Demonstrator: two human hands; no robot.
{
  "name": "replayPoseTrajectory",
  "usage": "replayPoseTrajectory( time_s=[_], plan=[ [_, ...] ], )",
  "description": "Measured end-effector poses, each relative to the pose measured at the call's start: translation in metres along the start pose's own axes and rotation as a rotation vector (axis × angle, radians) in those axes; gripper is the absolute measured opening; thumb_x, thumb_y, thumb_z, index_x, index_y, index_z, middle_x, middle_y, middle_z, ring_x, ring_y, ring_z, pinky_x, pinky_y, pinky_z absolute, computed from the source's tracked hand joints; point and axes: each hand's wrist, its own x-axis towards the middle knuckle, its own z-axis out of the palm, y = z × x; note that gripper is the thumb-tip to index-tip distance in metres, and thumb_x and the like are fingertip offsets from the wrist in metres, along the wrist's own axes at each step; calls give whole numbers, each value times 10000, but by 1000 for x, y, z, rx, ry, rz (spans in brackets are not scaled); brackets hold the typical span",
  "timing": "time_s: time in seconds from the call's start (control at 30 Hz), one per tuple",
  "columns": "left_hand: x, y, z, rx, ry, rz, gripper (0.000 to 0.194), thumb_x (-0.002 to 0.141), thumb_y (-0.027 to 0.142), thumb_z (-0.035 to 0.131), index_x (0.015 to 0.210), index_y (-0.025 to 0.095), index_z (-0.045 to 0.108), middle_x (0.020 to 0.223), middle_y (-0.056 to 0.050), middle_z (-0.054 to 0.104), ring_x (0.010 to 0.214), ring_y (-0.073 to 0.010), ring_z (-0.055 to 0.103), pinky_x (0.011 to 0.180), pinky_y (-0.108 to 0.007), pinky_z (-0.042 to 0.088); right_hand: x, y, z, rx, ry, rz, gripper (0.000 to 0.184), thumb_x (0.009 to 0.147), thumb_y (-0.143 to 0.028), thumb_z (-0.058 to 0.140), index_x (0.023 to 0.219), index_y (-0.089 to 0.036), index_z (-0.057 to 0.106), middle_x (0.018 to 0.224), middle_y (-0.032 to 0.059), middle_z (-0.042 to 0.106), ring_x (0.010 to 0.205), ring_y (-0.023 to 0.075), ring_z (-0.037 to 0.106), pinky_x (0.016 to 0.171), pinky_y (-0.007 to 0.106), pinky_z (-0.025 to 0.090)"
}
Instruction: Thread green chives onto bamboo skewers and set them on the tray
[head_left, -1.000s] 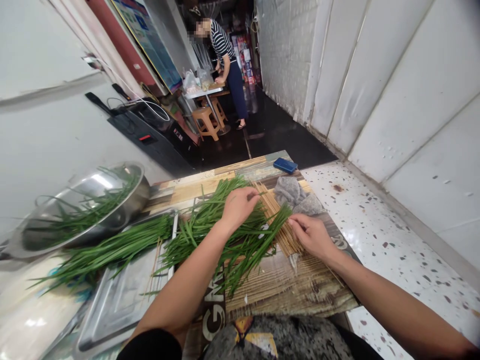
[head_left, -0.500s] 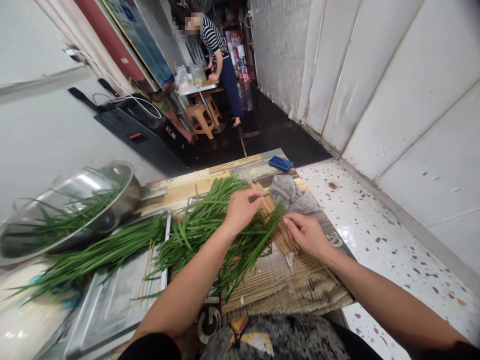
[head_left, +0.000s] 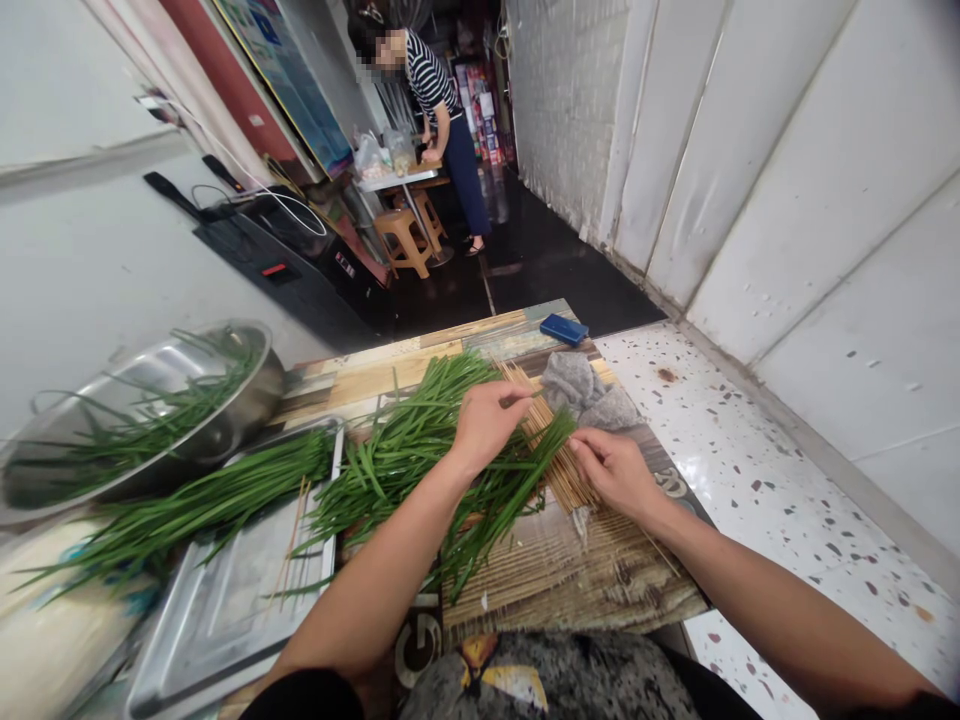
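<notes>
My left hand (head_left: 491, 425) is pinched closed above a loose pile of long green garlic chives (head_left: 405, 430), with a thin green bit of chive showing at its fingertips. Close by on the right, my right hand (head_left: 613, 468) is also pinched, beside the cut ends of some chives; what it grips is too small to make out. A bundle of thin bamboo skewers (head_left: 566, 475) lies on the wooden-patterned table (head_left: 555, 570), under and between both hands. More chives (head_left: 232, 490) are laid together across a metal tray (head_left: 225, 600) at the left, with a few skewers there.
A steel bowl (head_left: 255, 380) with chives stands at the left, near a pale plastic bag (head_left: 67, 620). A grey cloth (head_left: 581, 385) and a blue case (head_left: 564, 329) lie at the table's far right. Another person (head_left: 442, 110) bends over a small table (head_left: 394, 180) beyond.
The view has shifted very slightly. Both hands stay pinched in nearly the same places, and the chives and skewers look unmoved.
</notes>
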Motion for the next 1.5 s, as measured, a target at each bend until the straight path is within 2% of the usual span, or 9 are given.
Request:
replayPoseTrajectory(
  time_s=[0.2,0.5,0.6,0.73,0.83,0.93,1.13,1.27,1.5],
  plan=[
    [-4,2,1,83,47,148,91,745,192,622,761,203,711,810,-14,712,793,-149,624,790,-290,480,-1,-1,1,2,4,6,248,872,-305,411,741,-189,585,484,-18,523,502,135,516,493,224,384],
    [-9,6,6,89,101,199,111,776,217,592,734,211,694,799,-16,708,792,-153,613,797,-310,480,-2,1,3,-24,16,-6,250,874,-300,408,740,-190,588,500,-19,531,500,130,507,504,221,381],
    [-18,7,12,46,51,249,129,795,232,576,736,215,690,794,-10,707,797,-147,613,803,-302,477,-2,3,4,-36,18,-8,253,877,-299,401,748,-192,590,499,-18,530,502,134,511,513,226,382],
    [-30,6,11,20,-111,305,188,820,194,528,903,220,695,960,-17,701,920,-140,607,875,-283,451,0,6,3,-47,37,26,245,879,-307,404,780,-186,594,490,-18,529,504,142,521,528,234,389],
    [-25,-2,-5,193,-25,240,242,851,199,468,938,227,692,1002,-29,683,956,-166,581,889,-327,422,1,7,2,-45,38,32,238,876,-318,411,790,-189,592,482,-23,525,493,142,516,529,237,390],
    [-9,-15,-26,525,74,158,217,843,249,486,888,228,698,968,-58,661,938,-230,539,867,-413,369,0,7,1,-44,28,25,239,876,-323,412,763,-191,576,479,-26,520,487,139,505,532,238,388],
    [17,-31,-41,776,-67,17,131,766,253,572,756,201,692,889,-97,625,939,-293,503,816,-442,329,0,4,0,-47,20,26,236,872,-306,415,739,-188,570,502,-19,528,511,136,508,546,236,381],
    [19,-31,-43,715,-74,21,120,758,241,573,748,207,687,854,-68,656,908,-262,536,830,-425,332,0,5,0,-37,15,33,242,874,-314,414,743,-184,572,502,-19,521,509,133,499,540,233,377],
    [14,-20,-33,299,-74,-12,177,772,311,564,830,220,705,832,-11,713,784,-176,623,783,-296,432,0,5,0,-23,5,8,235,877,-309,420,764,-186,586,497,-23,521,496,127,496,519,223,375]
  ],
)
